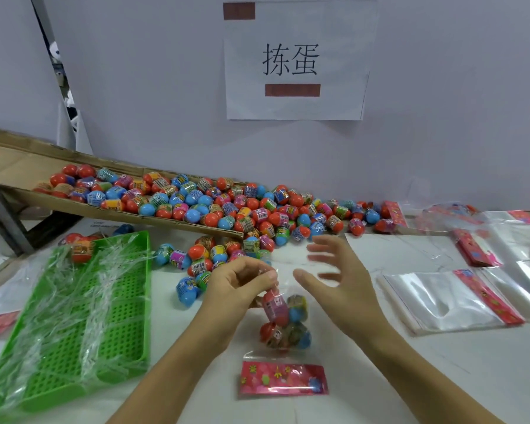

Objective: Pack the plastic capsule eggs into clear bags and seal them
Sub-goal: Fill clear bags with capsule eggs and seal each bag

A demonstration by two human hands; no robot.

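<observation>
Near the centre of the frame, the left hand (pixel 242 284) pinches the top of a clear bag (pixel 283 322) holding several capsule eggs, its pink printed flap (pixel 283 379) lying on the white table (pixel 410 377) below. Just right of it, the right hand (pixel 338 281) hovers with fingers spread, touching nothing. Loose eggs (pixel 227 206) crowd the cardboard ramp (pixel 19 166) across the middle. A green tray (pixel 117 328) sits lower left; empty bags (pixel 447 301) lie at right.

Bare counter (pixel 380 377) lies open at five o'clock; the green tray (pixel 74 316) blocks nine o'clock, loose eggs (pixel 227 209) crowd twelve, stacked bags (pixel 447 301) three.
</observation>
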